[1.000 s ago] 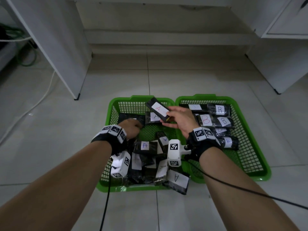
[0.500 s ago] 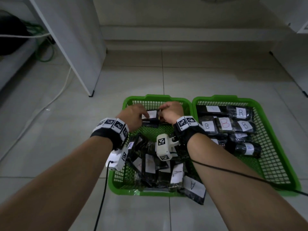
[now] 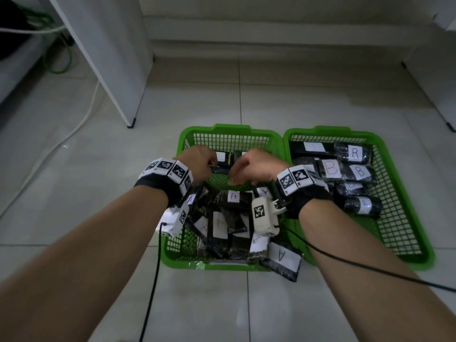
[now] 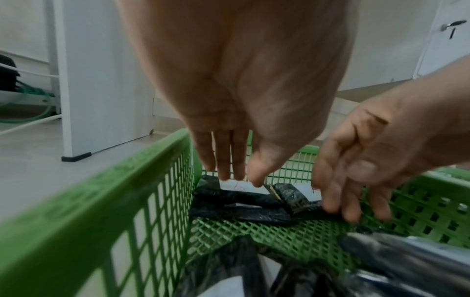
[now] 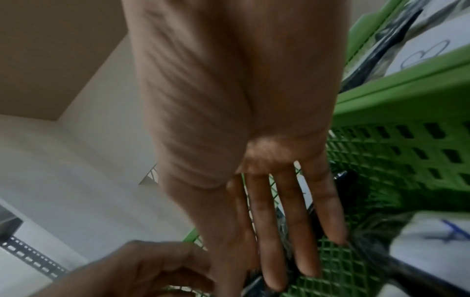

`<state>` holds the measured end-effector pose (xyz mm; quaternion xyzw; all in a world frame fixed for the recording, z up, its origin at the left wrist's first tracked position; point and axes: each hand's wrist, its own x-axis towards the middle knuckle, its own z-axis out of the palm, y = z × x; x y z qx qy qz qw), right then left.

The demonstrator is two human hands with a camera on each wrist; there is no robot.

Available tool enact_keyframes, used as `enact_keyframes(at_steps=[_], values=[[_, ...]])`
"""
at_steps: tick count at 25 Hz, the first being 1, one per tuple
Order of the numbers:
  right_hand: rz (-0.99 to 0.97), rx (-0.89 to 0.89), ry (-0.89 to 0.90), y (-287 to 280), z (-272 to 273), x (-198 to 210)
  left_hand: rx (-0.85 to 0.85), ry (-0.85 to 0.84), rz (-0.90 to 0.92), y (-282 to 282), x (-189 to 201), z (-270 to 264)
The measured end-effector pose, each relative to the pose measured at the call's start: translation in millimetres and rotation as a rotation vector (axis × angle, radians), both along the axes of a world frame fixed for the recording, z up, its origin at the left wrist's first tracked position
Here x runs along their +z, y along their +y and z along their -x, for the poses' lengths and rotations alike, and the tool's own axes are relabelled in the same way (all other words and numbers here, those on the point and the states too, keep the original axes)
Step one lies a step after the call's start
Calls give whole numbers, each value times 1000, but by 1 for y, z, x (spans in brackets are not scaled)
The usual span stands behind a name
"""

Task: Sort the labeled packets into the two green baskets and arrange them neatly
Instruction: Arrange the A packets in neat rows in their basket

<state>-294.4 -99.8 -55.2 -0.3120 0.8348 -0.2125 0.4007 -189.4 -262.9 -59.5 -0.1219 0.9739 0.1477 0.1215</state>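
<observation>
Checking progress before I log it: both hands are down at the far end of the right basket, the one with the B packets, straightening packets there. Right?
Not quite. The head view shows the left hand and right hand at the far end of the left basket, which holds the A packets. The B packets lie untouched.

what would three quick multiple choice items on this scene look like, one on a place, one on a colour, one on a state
1. Where are both hands working?
A. far end of the left basket
B. near end of the right basket
C. on the floor tiles

2. What colour are the baskets?
A. blue
B. green
C. white

3. How are the left hand's fingers?
A. clenched in a fist
B. wrapped round a cable
C. straight, tips down on a packet

Key:
1 A, the left hand and right hand sit by the far wall of the left basket.
2 B, the right basket is green too.
3 C, the fingers reach straight down to the far-end packet.
</observation>
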Motion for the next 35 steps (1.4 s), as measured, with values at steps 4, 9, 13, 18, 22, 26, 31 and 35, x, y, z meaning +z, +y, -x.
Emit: enact_keyframes(at_steps=[4,9,13,18,22,26,31,35], values=[[-205,276,116,2,-33,-4,-57,-265,-36,15,10,-20],[-71,166,122,17,-30,17,-39,-268,-124,41,14,-32],[-205,238,126,37,-34,24,-13,-226,-145,51,15,-43],[-152,207,243,43,-60,8,-97,-296,-33,49,23,-55],[-104,242,161,43,-68,12,-145,-403,84,48,23,-61],[-115,243,78,38,-66,13,-124,-410,74,48,24,-69],[-94,172,9,37,-62,17,-45,-401,-145,14,52,-74],[-123,321,-13,18,-80,20,25,-333,-224,-11,59,-76]])
